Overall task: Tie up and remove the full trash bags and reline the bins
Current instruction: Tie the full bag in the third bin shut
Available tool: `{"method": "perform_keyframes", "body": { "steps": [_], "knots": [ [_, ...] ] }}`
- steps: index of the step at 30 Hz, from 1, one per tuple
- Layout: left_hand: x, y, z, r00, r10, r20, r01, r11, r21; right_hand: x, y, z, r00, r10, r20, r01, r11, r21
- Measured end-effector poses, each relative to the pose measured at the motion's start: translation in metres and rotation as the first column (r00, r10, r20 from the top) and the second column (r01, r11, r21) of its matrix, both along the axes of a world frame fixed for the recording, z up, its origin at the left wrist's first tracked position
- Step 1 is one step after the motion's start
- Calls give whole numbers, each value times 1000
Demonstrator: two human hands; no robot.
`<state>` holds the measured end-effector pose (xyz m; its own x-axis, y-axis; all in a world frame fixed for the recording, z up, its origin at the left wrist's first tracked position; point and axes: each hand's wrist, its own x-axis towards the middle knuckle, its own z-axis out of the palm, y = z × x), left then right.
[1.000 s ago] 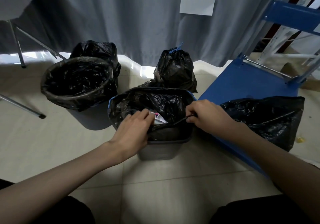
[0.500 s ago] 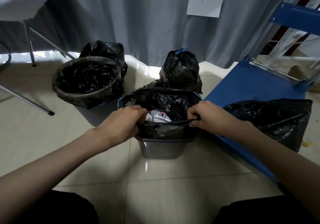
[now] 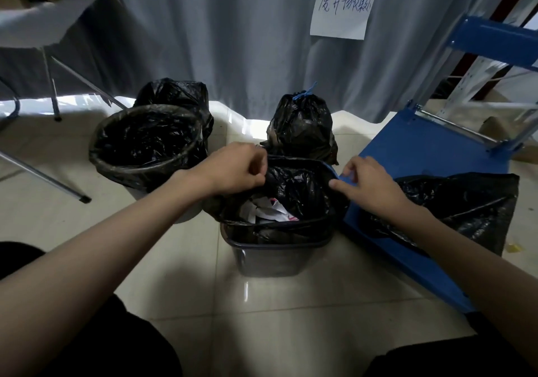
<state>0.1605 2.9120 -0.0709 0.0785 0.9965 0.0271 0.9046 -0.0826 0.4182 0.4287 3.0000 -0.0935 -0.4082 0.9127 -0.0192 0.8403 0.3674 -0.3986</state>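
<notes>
A small rectangular bin (image 3: 270,257) stands on the floor in front of me, lined with a black trash bag (image 3: 300,184) that holds crumpled white paper (image 3: 269,209). My left hand (image 3: 233,168) pinches the bag's rim at the far left corner. At the far right corner my right hand (image 3: 368,183) touches the bag's blue drawstring edge with its fingers spread. A round bin (image 3: 145,146) with a fresh black liner stands to the left. Behind it sits one tied black bag (image 3: 177,94); another tied bag (image 3: 301,125) with a blue tie sits behind the small bin.
A blue metal shelf panel (image 3: 422,155) lies on the floor at right with a loose black bag (image 3: 465,202) on it. A grey curtain with a paper sign (image 3: 343,7) hangs behind. Metal table legs (image 3: 52,85) stand at left. The floor is pale tile.
Both hands have left the near rim of the small bin's bag and moved to its far corners. The near edge of the bag now sits loose inside the bin.
</notes>
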Motion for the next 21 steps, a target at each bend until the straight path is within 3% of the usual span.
{"method": "perform_keyframes", "body": {
  "steps": [2,4,7,10,17,21],
  "knots": [
    [6,21,-5,999,39,-33,-37,998,49,5,7,-13,991,-68,113,80,991,-109],
    [10,40,-13,992,65,-109,-61,997,43,6,10,-22,985,-115,126,140,966,-215],
    [11,59,-32,959,60,-278,-82,994,-66,5,11,-30,984,-179,20,177,936,-305],
    [9,66,-44,941,43,-334,-97,984,-147,6,12,-28,968,-223,-115,179,935,-307],
    [-11,72,-15,922,368,-120,-353,927,125,4,13,-5,900,-267,-345,215,960,-182],
    [-1,72,-20,946,323,-26,-308,922,234,-2,8,-3,910,-192,-367,160,980,-116]
  ]
}}
